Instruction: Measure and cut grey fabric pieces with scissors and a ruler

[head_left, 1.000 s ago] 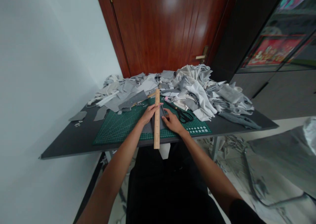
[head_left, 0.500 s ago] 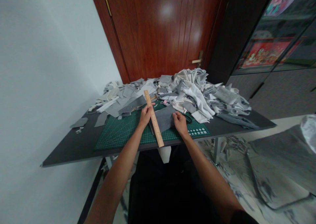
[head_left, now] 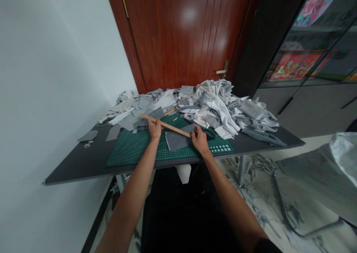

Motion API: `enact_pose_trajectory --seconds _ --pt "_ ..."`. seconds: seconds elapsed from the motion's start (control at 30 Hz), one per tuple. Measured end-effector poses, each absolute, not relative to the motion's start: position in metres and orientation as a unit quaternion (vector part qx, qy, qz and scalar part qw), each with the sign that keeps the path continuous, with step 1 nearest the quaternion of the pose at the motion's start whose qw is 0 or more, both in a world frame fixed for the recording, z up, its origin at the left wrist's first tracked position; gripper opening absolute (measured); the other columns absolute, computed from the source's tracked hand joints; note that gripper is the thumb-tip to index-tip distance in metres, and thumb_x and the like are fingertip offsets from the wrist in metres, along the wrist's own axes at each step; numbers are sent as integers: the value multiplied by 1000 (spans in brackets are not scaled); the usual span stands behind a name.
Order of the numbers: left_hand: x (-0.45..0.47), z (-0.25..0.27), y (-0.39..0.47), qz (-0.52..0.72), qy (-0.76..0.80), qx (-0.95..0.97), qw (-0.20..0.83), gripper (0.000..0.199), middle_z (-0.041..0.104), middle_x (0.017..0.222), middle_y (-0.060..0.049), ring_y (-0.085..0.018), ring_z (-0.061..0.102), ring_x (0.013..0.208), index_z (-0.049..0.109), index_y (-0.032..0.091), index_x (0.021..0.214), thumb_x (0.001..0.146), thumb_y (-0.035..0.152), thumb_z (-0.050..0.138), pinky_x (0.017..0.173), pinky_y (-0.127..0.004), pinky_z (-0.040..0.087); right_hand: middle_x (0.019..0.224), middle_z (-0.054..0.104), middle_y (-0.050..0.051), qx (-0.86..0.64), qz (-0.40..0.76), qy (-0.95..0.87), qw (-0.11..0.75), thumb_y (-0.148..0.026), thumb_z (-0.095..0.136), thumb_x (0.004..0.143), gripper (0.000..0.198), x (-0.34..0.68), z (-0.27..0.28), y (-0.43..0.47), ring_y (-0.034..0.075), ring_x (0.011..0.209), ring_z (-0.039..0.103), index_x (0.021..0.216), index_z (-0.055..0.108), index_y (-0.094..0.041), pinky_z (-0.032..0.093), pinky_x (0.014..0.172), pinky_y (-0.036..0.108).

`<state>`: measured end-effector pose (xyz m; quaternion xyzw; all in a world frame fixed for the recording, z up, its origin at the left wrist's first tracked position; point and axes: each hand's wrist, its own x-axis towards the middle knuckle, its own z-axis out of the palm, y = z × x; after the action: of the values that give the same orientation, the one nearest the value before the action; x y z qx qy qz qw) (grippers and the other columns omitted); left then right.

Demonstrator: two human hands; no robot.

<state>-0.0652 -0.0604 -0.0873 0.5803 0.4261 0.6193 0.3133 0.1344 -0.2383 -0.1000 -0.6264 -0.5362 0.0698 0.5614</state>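
A wooden ruler slants across in front of me, above a grey fabric piece on the green cutting mat. My left hand is closed around the ruler toward its far left end. At the near right end, the fingers of my right hand are closed on the ruler. Some of the fabric lies hidden behind the ruler and my right hand. Beside that hand, black looped handles show, probably of scissors.
Piled fabric scraps cover the back of the dark table. Loose grey scraps lie at the left. A wooden door stands behind, a cabinet at the right. A grey-covered chair stands right of the table.
The ruler has swung from nearly upright in view to a shallow slant. My left hand has shifted left with it. My right hand has moved from the fabric's edge to the ruler's end.
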Motion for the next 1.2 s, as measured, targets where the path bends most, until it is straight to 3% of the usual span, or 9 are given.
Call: enact_pose_trajectory --seconds 0.1,0.23,0.47,0.6,0.7,0.8,0.9,1.03,1.2 --pt "-63 -91 -58 639 431 534 346 49 74 81 -5 -19 73 59 47 15 130 96 44 67 55 -27 56 118 71 16 -646 15 -542 536 -19 46 91 49 133 -100 -240 27 104 67 139 54 -11 51 97 40" --pt "-60 -93 -56 654 420 492 392 54 78 93 -10 -17 75 61 37 17 131 95 40 70 53 -24 58 126 64 20 -653 -64 -560 505 -15 50 87 44 130 -97 -243 31 121 57 129 61 -10 45 109 47" --pt "-59 -95 -59 637 391 490 449 53 77 105 -10 -19 80 74 37 23 132 94 32 74 55 -21 60 137 59 18 -625 -91 -648 426 -19 56 91 40 123 -92 -249 32 128 52 129 65 -12 42 115 47" --pt "-55 -96 -64 603 400 520 453 51 77 98 -9 -20 81 76 41 20 135 94 27 71 60 -23 62 138 60 19 -647 -86 -640 406 -16 55 90 35 123 -98 -246 32 130 51 122 70 -12 41 116 48" --pt "-54 -96 -66 569 417 559 436 39 77 89 -8 -18 78 67 52 15 126 93 27 68 56 -23 58 134 63 19 -658 -79 -637 393 -13 54 90 34 123 -100 -245 32 128 52 119 72 -12 42 115 47" --pt "-56 -95 -66 537 438 603 395 18 74 75 -5 -17 71 58 65 15 104 94 30 62 53 -23 51 135 63 18 -665 -85 -637 380 -13 54 91 33 121 -101 -245 32 128 51 118 72 -13 42 114 47" --pt "-60 -90 -67 516 451 644 340 16 70 68 -3 -20 71 68 69 17 87 93 27 58 62 -26 52 133 64 19 -670 -87 -640 366 -14 54 92 32 119 -99 -247 32 128 50 118 72 -12 42 113 46" --pt "-61 -83 -72 497 447 690 278 20 69 71 -2 -22 69 80 70 20 85 94 24 52 76 -29 51 131 64 19 -676 -79 -645 347 -14 54 93 33 118 -96 -247 31 126 51 120 71 -11 43 110 45" --pt "-60 -77 -81 482 416 736 229 24 67 73 -2 -22 67 80 70 21 89 99 26 48 80 -29 49 132 63 17 -672 -80 -658 332 -14 53 93 32 115 -95 -248 32 126 50 120 71 -14 43 109 45"
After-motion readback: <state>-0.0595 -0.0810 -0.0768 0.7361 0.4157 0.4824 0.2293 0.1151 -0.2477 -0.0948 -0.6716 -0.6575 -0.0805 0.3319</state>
